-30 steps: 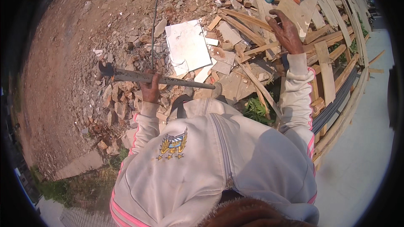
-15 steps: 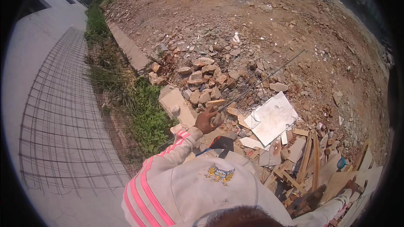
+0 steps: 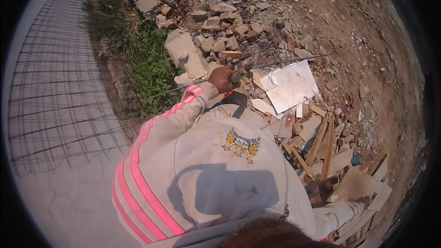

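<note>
View from the head camera, looking down over the person's pale jacket with pink sleeve stripes. The left hand was closed in a fist around the handle of a metal tool, whose head pointed up and to the right over the rubble. A long thin steel rod ran from near the tool out to the far right, crossing just above a white flat board that lay on the ground right of the hand. The right hand rested at the near right on a heap of wooden offcuts; whether its fingers were spread or curled could not be told, as it was small and partly hidden. Beyond the left hand lay a pile of broken bricks and stones. A sheet of steel mesh covered the concrete at the left, bordered by a strip of grass.
</note>
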Demonstrator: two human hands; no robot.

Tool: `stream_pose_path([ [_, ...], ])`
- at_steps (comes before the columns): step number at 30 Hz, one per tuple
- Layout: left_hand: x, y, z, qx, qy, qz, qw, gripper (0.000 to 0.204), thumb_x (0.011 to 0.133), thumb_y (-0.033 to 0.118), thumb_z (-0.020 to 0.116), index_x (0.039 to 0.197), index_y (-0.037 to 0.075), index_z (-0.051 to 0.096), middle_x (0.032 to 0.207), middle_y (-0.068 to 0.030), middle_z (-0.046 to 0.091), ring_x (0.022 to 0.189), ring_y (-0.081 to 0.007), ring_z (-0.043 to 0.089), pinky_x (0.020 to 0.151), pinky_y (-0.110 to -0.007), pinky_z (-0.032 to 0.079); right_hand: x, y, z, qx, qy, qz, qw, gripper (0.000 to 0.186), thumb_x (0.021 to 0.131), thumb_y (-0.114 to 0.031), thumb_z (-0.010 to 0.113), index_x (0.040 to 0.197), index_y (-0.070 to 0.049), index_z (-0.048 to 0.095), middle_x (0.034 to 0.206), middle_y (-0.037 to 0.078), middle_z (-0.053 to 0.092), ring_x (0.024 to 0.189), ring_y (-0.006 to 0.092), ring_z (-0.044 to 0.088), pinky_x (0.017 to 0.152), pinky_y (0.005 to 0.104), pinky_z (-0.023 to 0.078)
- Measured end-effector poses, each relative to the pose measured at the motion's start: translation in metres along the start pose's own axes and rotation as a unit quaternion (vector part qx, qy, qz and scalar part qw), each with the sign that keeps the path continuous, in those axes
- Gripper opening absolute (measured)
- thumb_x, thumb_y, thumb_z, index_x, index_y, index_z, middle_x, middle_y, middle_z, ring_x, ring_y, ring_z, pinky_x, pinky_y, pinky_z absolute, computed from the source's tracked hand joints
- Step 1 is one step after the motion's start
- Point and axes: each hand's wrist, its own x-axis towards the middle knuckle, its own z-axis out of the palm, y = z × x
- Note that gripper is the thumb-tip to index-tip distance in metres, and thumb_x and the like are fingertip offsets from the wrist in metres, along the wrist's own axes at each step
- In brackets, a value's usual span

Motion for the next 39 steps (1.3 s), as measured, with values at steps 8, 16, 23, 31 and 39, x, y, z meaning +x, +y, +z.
stream_pose_path([
  [8, 0.069, 0.004, 0.022, 0.022, -0.114, 0.101, 0.988, 0.035, 0.071, 0.036, 0.076, 0.096, 0.013, 0.073, 0.094, -0.0154, 0.064, 0.088, -0.039, 0.065, 0.077, -0.05, 0.051, -0.154, 0.022, -0.105, 0.37, -0.138, 0.046, 0.917, 0.013, 0.097, -0.015, 0.057, 0.103, -0.003, 0.057, 0.07, 0.0, 0.05, 0.057, 0.0093, 0.049, 0.051, 0.0241, 0.037],
  [16, 0.169, 0.026, 0.04, 0.124, -0.294, 0.228, 0.92, 0.046, 0.074, 0.047, 0.074, 0.099, 0.009, 0.074, 0.102, -0.0187, 0.07, 0.091, -0.0369, 0.069, 0.081, -0.048, 0.055, -0.58, -0.061, 0.008, 0.388, -0.017, -0.27, 0.881, 0.037, 0.097, -0.019, 0.061, 0.127, 0.0, 0.05, 0.08, 0.004, 0.049, 0.069, 0.0109, 0.048, 0.062, 0.0265, 0.041],
  [23, 0.217, 0.053, 0.083, 0.244, -0.406, 0.339, 0.813, 0.049, 0.074, 0.049, 0.074, 0.096, 0.005, 0.074, 0.088, -0.0221, 0.072, 0.085, -0.0396, 0.071, 0.08, -0.049, 0.055, -0.765, 0.03, 0.172, 0.268, 0.291, -0.014, 0.918, 0.039, 0.09, -0.016, 0.074, 0.123, 0.001, 0.059, 0.082, 0.002, 0.057, 0.061, 0.0084, 0.048, 0.051, 0.0243, 0.039],
  [31, 0.227, 0.041, 0.137, 0.306, -0.358, 0.356, 0.808, 0.043, 0.076, 0.044, 0.073, 0.111, 0.018, 0.074, 0.106, -0.0126, 0.072, 0.1, -0.0345, 0.069, 0.087, -0.047, 0.054, -0.909, 0.193, 0.341, 0.059, 0.129, 0.297, 0.944, 0.035, 0.085, -0.026, 0.077, 0.11, -0.004, 0.067, 0.089, 0.01, 0.071, 0.068, 0.0227, 0.065, 0.065, 0.0383, 0.051],
  [39, 0.291, 0.024, 0.222, 0.358, -0.224, 0.396, 0.815, 0.042, 0.079, 0.041, 0.074, 0.117, 0.024, 0.07, 0.117, -0.0136, 0.063, 0.104, -0.0349, 0.068, 0.083, -0.049, 0.056, -1.005, 0.31, 0.417, 0.0, -0.026, 0.434, 0.9, 0.045, 0.078, -0.039, 0.079, 0.101, 0.0, 0.071, 0.087, 0.02, 0.071, 0.077, 0.0373, 0.068, 0.071, 0.0478, 0.052],
])
